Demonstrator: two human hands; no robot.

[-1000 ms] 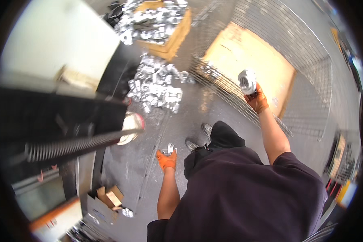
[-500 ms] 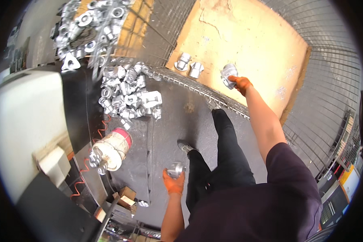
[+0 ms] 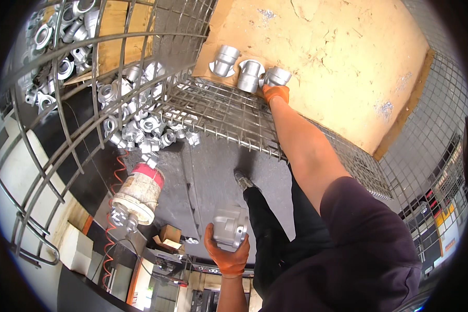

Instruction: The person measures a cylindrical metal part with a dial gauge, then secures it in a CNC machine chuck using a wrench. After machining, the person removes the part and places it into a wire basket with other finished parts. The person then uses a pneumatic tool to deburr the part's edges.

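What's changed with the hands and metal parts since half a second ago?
The right hand has brought its metal part leftward to the cardboard, beside the two parts already there, making a row of three. The hand is still on it; whether its grip has loosened is hidden. The left hand still holds its own part. Those two parts, the floor heap and bucket look unmoved.

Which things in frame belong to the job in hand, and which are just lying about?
In the job:
metal part in the left hand
second metal part at the right hand
two more metal parts on the cardboard sheet
wire cage around it
probably the heap of similar parts

Apparently just lying about:
white bucket with red band
small cardboard box
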